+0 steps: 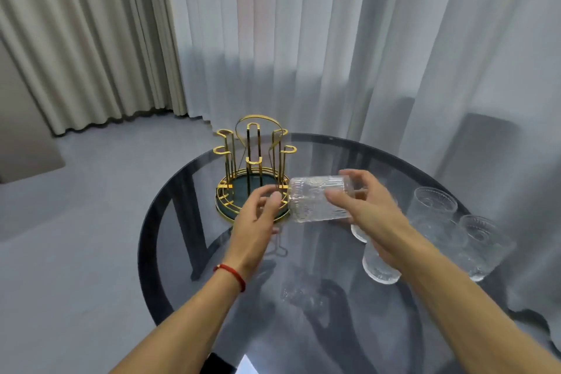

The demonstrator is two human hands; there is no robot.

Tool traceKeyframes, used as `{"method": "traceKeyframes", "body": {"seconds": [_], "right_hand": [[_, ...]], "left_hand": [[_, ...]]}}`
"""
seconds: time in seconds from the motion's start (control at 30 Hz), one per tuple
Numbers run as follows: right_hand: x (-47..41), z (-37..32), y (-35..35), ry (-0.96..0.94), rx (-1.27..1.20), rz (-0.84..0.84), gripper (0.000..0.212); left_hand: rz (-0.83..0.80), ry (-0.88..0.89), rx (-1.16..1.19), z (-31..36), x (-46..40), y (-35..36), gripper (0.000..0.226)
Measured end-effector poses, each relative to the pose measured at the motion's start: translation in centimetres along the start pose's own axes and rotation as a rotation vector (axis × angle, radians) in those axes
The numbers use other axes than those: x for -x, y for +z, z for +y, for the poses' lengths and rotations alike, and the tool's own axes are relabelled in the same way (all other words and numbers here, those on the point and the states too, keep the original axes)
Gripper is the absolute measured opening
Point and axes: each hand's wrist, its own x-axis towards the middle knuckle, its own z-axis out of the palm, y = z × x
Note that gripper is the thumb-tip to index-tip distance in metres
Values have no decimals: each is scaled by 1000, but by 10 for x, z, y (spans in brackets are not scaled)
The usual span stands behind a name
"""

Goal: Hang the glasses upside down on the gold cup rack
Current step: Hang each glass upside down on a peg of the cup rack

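The gold cup rack stands on a round green tray at the far left of the glass table; its prongs carry nothing. My right hand grips a ribbed clear glass lying sideways in the air, mouth toward the left, just right of the rack's base. My left hand hovers at the glass's mouth with fingers apart, fingertips close to or touching the rim. Several more clear glasses stand upright at the right: one, another, and one partly hidden under my right forearm.
The round dark glass table shows reflections and its black legs beneath. Sheer white curtains hang close behind the table and rack. Beige drapes and grey floor lie to the left. A red string bracelet is on my left wrist.
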Motion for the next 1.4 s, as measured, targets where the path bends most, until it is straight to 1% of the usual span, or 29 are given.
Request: {"method": "traceKeyframes", "body": {"seconds": [0.07, 0.1, 0.13, 0.17, 0.27, 0.37, 0.43, 0.53, 0.63, 0.73, 0.83, 0.97, 1.03, 1.17, 1.33, 1.4], "right_hand": [[-27, -18, -7, -45, 65, 179, 65], [-42, -27, -10, -75, 64, 250, 67], [-58, -38, -11, -108, 59, 305, 67], [-75, -48, -9, -144, 61, 344, 68], [-125, -72, 12, -240, 121, 367, 69], [-170, -95, 39, -305, 277, 310, 76], [-197, -109, 55, -364, 361, 241, 78], [-227, -121, 76, -346, 423, 69, 79], [-248, -121, 93, -302, 439, -117, 76], [-258, -119, 105, -280, 514, -319, 73], [-265, -114, 113, -188, 589, -524, 70], [-272, -108, 122, -69, 647, -684, 67], [-274, -108, 125, -43, 664, -725, 69], [-276, -106, 129, -40, 692, -737, 72], [-271, -104, 126, -97, 668, -729, 63], [-269, -103, 124, -72, 641, -724, 58]], "left_hand": [[121, 114, -470, -26, -17, -22, 37], [152, 159, -670, -37, -23, -31, 33], [164, 189, -809, -47, -28, -37, 33], [169, 196, -891, -55, -31, -40, 37], [158, 154, -915, -73, -39, -43, 48], [101, 170, -1006, -84, -41, -40, 42], [93, 166, -1026, -86, -41, -39, 37], [107, 160, -1035, -88, -42, -40, 32], [113, 162, -1033, -89, -41, -39, 31], [114, 179, -1034, -89, -40, -38, 30], [122, 178, -1037, -91, -41, -37, 31], [127, 165, -1045, -93, -41, -35, 31], [133, 166, -1044, -93, -41, -35, 31], [113, 155, -1060, -93, -41, -35, 32], [112, 159, -1063, -93, -41, -34, 31], [101, 151, -1072, -93, -40, -34, 32]]}}
